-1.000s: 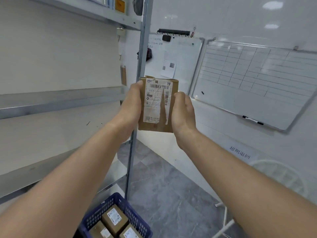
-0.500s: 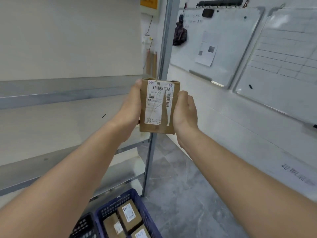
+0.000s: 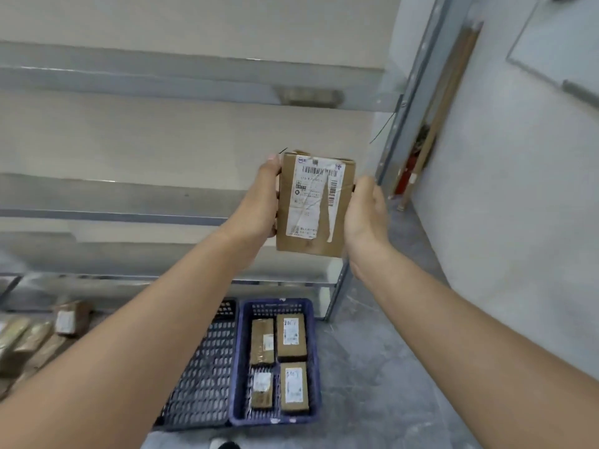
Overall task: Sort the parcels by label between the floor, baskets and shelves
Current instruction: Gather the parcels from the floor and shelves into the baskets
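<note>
The parcel (image 3: 316,204) is mid-frame, upright in the air, label toward the camera, in front of the shelves (image 3: 129,196). The left hand (image 3: 259,205) grips its left edge, thumb near the top corner, fingers tucked behind. The right hand (image 3: 366,218) cups the right edge, fingers curled out of sight behind. Held only by its edges, it could slip and drop. The creased label could also be misread, sending it to the wrong place. Lower centre, the blue basket (image 3: 239,358) holds four parcels. The black basket (image 3: 207,367), against its left side, is partly hidden by the forearm.
</note>
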{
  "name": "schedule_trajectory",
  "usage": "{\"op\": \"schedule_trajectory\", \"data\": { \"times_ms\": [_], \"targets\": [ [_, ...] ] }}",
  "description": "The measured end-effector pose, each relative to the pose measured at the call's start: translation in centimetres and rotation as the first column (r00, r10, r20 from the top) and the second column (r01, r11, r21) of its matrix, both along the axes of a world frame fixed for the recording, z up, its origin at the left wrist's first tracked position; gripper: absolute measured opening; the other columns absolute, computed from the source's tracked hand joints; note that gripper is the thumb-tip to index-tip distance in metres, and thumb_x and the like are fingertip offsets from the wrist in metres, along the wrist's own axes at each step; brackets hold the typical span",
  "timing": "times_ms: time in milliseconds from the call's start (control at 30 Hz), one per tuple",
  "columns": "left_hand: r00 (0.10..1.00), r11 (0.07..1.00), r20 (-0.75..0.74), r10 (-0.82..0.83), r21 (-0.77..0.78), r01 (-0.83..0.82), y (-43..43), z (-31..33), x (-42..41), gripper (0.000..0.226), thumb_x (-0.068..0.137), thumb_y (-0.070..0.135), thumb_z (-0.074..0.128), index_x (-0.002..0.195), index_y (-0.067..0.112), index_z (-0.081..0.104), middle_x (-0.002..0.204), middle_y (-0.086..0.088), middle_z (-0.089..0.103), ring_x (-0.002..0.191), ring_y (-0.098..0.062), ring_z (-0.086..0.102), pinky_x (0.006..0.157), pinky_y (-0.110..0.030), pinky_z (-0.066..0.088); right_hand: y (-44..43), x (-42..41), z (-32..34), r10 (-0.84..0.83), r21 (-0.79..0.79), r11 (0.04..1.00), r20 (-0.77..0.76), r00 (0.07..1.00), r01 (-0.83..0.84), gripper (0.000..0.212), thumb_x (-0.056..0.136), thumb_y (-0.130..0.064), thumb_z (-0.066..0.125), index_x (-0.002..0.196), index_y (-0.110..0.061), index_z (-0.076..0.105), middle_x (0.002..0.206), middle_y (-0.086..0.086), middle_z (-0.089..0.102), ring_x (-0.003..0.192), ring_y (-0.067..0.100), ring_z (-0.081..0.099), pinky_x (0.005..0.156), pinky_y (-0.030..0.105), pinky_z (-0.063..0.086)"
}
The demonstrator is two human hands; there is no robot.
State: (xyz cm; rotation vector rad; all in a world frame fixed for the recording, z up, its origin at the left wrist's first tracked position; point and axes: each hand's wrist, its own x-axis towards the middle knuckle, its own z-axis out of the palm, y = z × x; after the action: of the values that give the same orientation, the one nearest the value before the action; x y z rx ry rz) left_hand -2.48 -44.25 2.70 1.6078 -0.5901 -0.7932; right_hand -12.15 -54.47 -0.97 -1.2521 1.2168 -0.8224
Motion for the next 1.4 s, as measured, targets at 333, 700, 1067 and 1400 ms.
{"op": "schedule_trajectory", "data": {
  "times_ms": [333, 700, 1067, 1400],
  "targets": [
    [0.975, 0.989, -0.217, 0.049, 0.144, -0.018, -1.1, -10.6, 5.9, 0.044, 0.106, 0.061, 0.02, 0.095, 0.047, 0.06, 0.102, 0.011, 0.068, 0.104, -0.017, 0.065, 0.106, -0.051, 0.046, -1.3, 5.5, -10.9, 0.049, 0.13, 0.991, -0.112, 0.993, -0.034, 0.035, 0.103, -0.047, 0.033, 0.095, -0.023, 0.057, 0.091, 0.0, 0.068, 0.084, 0.019, 0.063, 0.078, 0.039, 0.05],
    [0.956, 0.953, -0.291, 0.032, 0.296, 0.058, -3.5, -22.1, 9.2, 0.04, 0.106, 0.059, 0.021, 0.102, 0.051, 0.06, 0.104, 0.014, 0.068, 0.102, -0.012, 0.064, 0.087, -0.038, 0.049, -3.5, 7.5, -23.8, 0.097, 0.306, 0.952, -0.225, 0.97, -0.025, 0.028, 0.103, -0.045, 0.033, 0.092, -0.028, 0.052, 0.087, -0.005, 0.066, 0.08, 0.015, 0.061, 0.072, 0.035, 0.045],
    [0.845, 0.845, -0.336, 0.415, 0.486, -0.222, -8.6, -40.7, 5.7, 0.051, 0.107, 0.052, 0.024, 0.1, 0.021, 0.064, 0.064, 0.02, 0.071, 0.054, 0.007, 0.065, 0.061, -0.027, 0.05, -8.3, 6.5, -43.8, 0.262, 0.482, 0.864, -0.182, 0.948, -0.147, 0.025, 0.09, -0.05, 0.037, 0.077, -0.031, 0.046, 0.086, -0.003, 0.061, 0.083, 0.021, 0.056, 0.076, 0.041, 0.043],
    [0.783, 0.777, -0.357, 0.509, 0.582, -0.24, -9.8, -61.5, 6.1, 0.051, 0.096, 0.062, 0.034, 0.109, 0.032, 0.073, 0.103, 0.007, 0.076, 0.099, -0.019, 0.07, 0.101, -0.048, 0.052, -9.7, 5.1, -61.5, 0.453, 0.564, 0.788, -0.261, 0.853, -0.246, 0.035, 0.102, -0.05, 0.042, 0.107, -0.02, 0.057, 0.094, 0.002, 0.067, 0.082, 0.014, 0.064, 0.062, 0.016, 0.049]
  ]
}}
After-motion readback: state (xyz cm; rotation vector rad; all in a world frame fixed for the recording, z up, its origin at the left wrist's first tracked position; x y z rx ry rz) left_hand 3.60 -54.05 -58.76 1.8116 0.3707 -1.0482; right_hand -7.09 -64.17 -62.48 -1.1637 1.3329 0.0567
